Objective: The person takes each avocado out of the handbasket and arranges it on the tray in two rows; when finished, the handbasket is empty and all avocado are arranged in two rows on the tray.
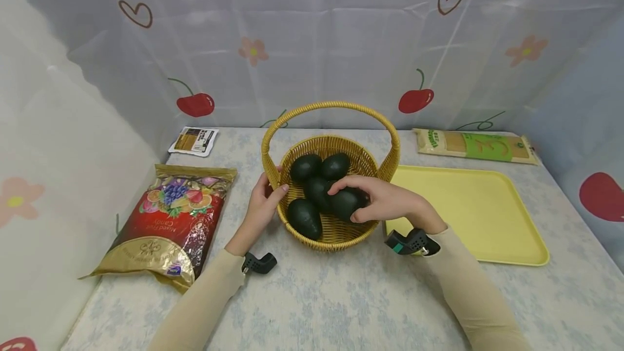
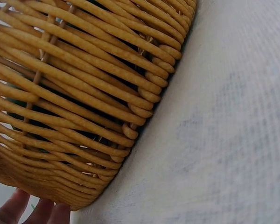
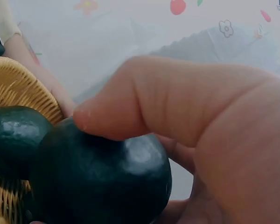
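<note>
A yellow wicker basket (image 1: 330, 241) with a tall arched handle holds several dark green avocados (image 1: 304, 219). My left hand (image 1: 263, 205) grips the basket's left side near the base of the handle, thumb over the rim. In the left wrist view, fingertips (image 2: 39, 212) touch the outside of the weave. My right hand (image 1: 385, 199) reaches over the right rim and holds one avocado (image 1: 347, 205) between thumb and fingers, above the others. In the right wrist view, the thumb lies across the top of this avocado (image 3: 102, 182); its underside is hidden.
A yellow tray (image 1: 468, 215) lies right of the basket, partly under my right forearm. Behind it is a noodle packet (image 1: 478, 146). A red and gold candy bag (image 1: 170, 226) lies at the left, with a small white-edged pack (image 1: 194, 141) behind it. Patterned curtains surround the table.
</note>
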Available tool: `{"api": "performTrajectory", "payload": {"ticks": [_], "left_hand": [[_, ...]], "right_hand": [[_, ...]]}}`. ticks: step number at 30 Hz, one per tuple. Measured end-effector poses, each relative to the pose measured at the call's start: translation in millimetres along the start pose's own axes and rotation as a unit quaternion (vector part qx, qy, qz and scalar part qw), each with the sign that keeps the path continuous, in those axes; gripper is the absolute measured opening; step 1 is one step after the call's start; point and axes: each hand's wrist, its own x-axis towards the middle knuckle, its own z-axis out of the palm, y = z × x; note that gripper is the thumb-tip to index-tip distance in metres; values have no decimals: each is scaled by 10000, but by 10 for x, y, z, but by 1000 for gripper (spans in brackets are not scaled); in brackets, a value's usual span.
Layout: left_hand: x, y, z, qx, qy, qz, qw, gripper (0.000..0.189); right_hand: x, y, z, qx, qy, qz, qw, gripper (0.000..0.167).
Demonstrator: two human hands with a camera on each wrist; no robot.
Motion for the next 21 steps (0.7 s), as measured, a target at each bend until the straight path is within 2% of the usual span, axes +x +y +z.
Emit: {"api": "performTrajectory", "payload": {"ticks": [9, 14, 21], "left_hand": [[1, -9, 0, -9, 27, 14, 10000, 48], [28, -5, 18, -12, -11, 10, 10000, 49], [10, -1, 6, 24, 16, -16, 10000, 51]], "right_hand": [[-98, -11, -48, -36, 134, -139, 9998, 52], [-228, -5, -97, 246, 239, -47, 9994, 52], [-479, -53, -200, 343, 271, 144, 9989, 53]]}}
